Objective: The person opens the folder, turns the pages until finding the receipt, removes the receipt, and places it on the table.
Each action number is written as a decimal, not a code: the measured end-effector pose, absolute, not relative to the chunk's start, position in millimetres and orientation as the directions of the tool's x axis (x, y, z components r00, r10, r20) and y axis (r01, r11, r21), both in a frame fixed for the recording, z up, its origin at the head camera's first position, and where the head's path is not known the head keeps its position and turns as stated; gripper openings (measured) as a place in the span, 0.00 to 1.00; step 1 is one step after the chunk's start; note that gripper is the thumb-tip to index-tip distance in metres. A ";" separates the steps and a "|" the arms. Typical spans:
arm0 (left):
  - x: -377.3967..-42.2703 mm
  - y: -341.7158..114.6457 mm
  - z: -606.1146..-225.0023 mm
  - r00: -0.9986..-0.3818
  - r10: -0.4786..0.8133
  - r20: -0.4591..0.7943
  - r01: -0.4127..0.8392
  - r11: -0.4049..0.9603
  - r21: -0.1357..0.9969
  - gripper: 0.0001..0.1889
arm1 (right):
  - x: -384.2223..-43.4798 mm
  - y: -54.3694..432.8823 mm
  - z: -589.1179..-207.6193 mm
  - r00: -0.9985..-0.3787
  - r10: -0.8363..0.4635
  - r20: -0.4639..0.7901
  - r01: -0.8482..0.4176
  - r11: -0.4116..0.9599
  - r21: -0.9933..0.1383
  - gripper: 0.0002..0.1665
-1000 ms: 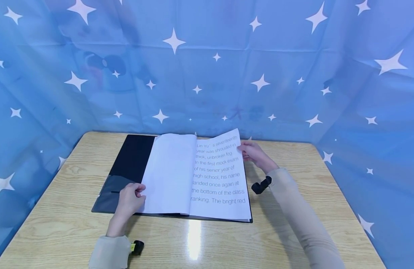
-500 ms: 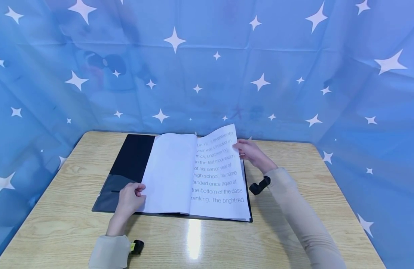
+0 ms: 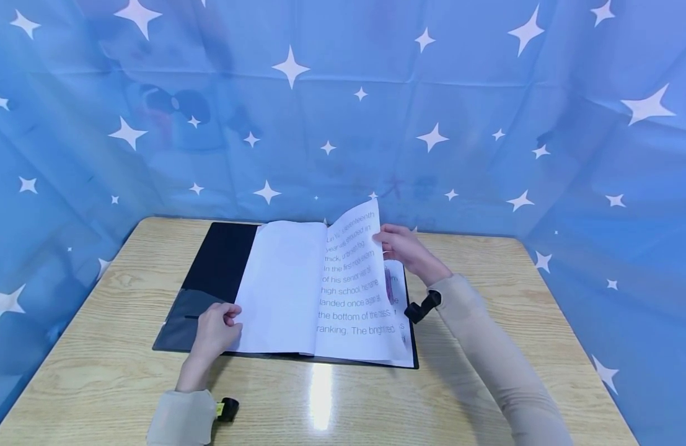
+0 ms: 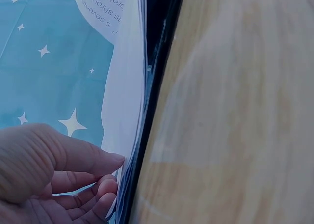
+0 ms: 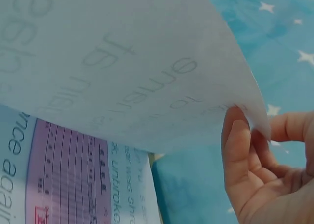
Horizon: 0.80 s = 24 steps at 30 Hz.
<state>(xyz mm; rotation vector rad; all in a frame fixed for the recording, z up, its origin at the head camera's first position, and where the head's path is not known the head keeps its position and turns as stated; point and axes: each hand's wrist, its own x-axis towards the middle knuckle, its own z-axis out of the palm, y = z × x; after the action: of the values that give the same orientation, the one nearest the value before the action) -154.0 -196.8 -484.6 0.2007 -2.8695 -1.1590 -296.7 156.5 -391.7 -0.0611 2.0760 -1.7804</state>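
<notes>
A black folder (image 3: 222, 260) lies spread on the table, with white printed pages inside. My right hand (image 3: 406, 251) pinches the outer edge of the right-hand page (image 3: 348, 291), large-lettered and curved up off the sheet below. In the right wrist view, thumb and fingers hold the corner of this page (image 5: 147, 86). Beneath it shows another sheet (image 5: 73, 175) with a pink-purple printed table. My left hand (image 3: 215, 328) is at the lower outer edge of the blank left page (image 3: 281, 285); in the left wrist view, thumb and curled fingers pinch the page edge (image 4: 122, 111).
The wooden table (image 3: 97, 384) reaches around the folder on all sides. Behind it hangs a blue curtain (image 3: 343, 124) with white stars. A grey pocket (image 3: 178, 322) covers the folder's lower left. A black camera (image 3: 423, 306) sits on the right wrist.
My right hand has moved left, bending the right-hand page further up and leftward. More of the printed sheet underneath shows now. The left hand has stayed in place.
</notes>
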 end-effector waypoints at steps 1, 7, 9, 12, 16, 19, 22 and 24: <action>-154.0 -196.8 -484.3 -0.991 -0.135 -0.011 -0.105 0.713 0.694 0.11 | -297.2 155.1 -391.0 -0.917 -0.291 -0.272 0.226 0.182 -0.957 0.04; -153.4 -196.7 -483.1 -0.991 -0.133 -0.012 -0.104 0.714 0.692 0.11 | -299.6 142.8 -386.3 -0.922 -0.288 -0.259 0.220 0.161 -0.962 0.07; -153.2 -196.6 -483.6 -0.992 -0.129 -0.010 -0.100 0.715 0.692 0.11 | -298.9 137.8 -384.5 -0.924 -0.290 -0.248 0.212 0.150 -0.966 0.08; -153.2 -196.8 -485.0 -0.992 -0.125 -0.003 -0.092 0.716 0.692 0.10 | -297.5 130.2 -382.6 -0.927 -0.298 -0.228 0.197 0.130 -0.972 0.08; -153.3 -197.3 -486.7 -0.992 -0.124 0.007 -0.085 0.715 0.694 0.11 | -295.8 121.9 -379.0 -0.927 -0.309 -0.212 0.189 0.104 -0.976 0.05; -153.3 -197.6 -487.4 -0.992 -0.126 0.007 -0.086 0.713 0.695 0.11 | -297.3 115.8 -376.9 -0.927 -0.295 -0.230 0.209 0.104 -0.972 0.04; -153.4 -197.6 -487.1 -0.992 -0.127 0.009 -0.085 0.714 0.695 0.11 | -300.1 110.2 -376.2 -0.928 -0.274 -0.254 0.233 0.105 -0.967 0.05; -153.4 -197.5 -486.7 -0.992 -0.127 0.008 -0.086 0.714 0.695 0.11 | -301.5 107.5 -375.9 -0.926 -0.272 -0.261 0.244 0.095 -0.965 0.07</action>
<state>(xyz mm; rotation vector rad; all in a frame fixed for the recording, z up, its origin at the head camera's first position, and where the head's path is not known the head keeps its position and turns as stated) -153.4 -197.5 -486.7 0.1773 -2.8567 -1.1539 -301.5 107.5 -375.9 -0.0272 2.0066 -1.8881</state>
